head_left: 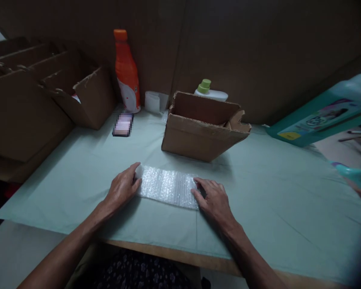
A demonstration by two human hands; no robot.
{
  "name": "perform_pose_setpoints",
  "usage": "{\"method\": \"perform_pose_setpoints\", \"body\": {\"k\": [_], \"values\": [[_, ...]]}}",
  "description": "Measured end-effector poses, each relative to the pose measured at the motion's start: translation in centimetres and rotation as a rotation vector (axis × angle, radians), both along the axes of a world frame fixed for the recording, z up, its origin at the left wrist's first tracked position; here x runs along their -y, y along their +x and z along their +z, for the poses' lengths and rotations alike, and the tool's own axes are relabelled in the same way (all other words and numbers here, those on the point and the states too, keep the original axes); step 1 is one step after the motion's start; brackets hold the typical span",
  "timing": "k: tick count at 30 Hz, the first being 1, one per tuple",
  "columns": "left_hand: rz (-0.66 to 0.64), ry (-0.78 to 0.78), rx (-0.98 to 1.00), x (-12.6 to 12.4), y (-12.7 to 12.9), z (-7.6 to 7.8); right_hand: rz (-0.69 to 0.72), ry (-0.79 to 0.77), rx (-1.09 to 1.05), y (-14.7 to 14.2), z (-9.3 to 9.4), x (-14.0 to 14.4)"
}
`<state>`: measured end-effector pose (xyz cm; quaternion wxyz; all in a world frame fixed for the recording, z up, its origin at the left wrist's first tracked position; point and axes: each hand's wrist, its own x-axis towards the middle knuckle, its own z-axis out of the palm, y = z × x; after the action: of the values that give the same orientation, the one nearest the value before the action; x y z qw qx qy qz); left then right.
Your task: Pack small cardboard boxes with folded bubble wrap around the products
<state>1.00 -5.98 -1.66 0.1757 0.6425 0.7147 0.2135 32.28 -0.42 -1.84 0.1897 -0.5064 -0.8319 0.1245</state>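
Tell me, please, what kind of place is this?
Probably a small home packing station. The hands, left and right, press a bubble wrap sheet on a cloth-covered table, beside an open cardboard box and cardboard sorting bins.

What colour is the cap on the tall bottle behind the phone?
Orange, matching the bottle body; it shows clearly in the head view.

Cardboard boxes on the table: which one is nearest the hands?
The small open cardboard box just behind the bubble wrap; the divided cardboard boxes sit far left.

Open cardboard box (203,130), orange bottle (126,72)
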Motion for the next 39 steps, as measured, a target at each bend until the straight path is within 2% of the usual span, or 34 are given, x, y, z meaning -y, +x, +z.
{"method": "perform_pose_setpoints", "body": {"k": [2,7,9,11,14,16,21,24,26,29,32,36,39], "values": [[0.010,0.004,0.045,0.2,0.2,0.7,0.018,0.018,-0.038,-0.2,0.7,0.0],[0.001,0.189,0.243,2.0,0.7,3.2,-0.004,0.097,-0.215,0.6,4.1,0.9],[-0.008,0.219,0.286,2.1,1.2,3.4,-0.034,0.125,-0.222,1.0,4.7,0.8],[-0.012,0.191,0.258,1.6,1.5,2.7,-0.045,0.089,-0.178,1.2,4.1,0.3],[-0.016,0.123,0.122,0.7,1.5,0.9,-0.056,-0.016,-0.088,1.6,2.1,-0.8],[-0.005,0.132,0.041,0.5,1.1,0.1,-0.063,-0.013,-0.051,2.1,1.0,-1.4],[0.012,0.136,-0.116,1.1,0.8,-0.1,-0.026,0.101,0.025,2.8,0.0,-2.8],[-0.029,0.090,-0.158,0.9,2.1,-0.6,0.027,0.073,0.100,1.7,-0.3,-3.6],[-0.039,0.065,-0.151,0.8,2.7,-1.0,0.080,0.021,0.074,1.0,-0.2,-3.3],[-0.059,0.032,-0.083,0.7,2.6,-0.8,0.100,-0.102,-0.055,0.8,0.7,-1.1],[-0.116,0.004,0.008,-0.1,1.5,0.9,0.020,-0.256,-0.171,1.0,1.8,3.2],[-0.281,0.030,-0.071,-3.8,1.8,3.5,-0.022,-0.389,-0.324,-0.1,1.9,8.9],[-0.391,0.036,-0.138,-7.2,3.9,3.9,0.003,-0.485,-0.353,-1.3,1.4,11.0]]}}
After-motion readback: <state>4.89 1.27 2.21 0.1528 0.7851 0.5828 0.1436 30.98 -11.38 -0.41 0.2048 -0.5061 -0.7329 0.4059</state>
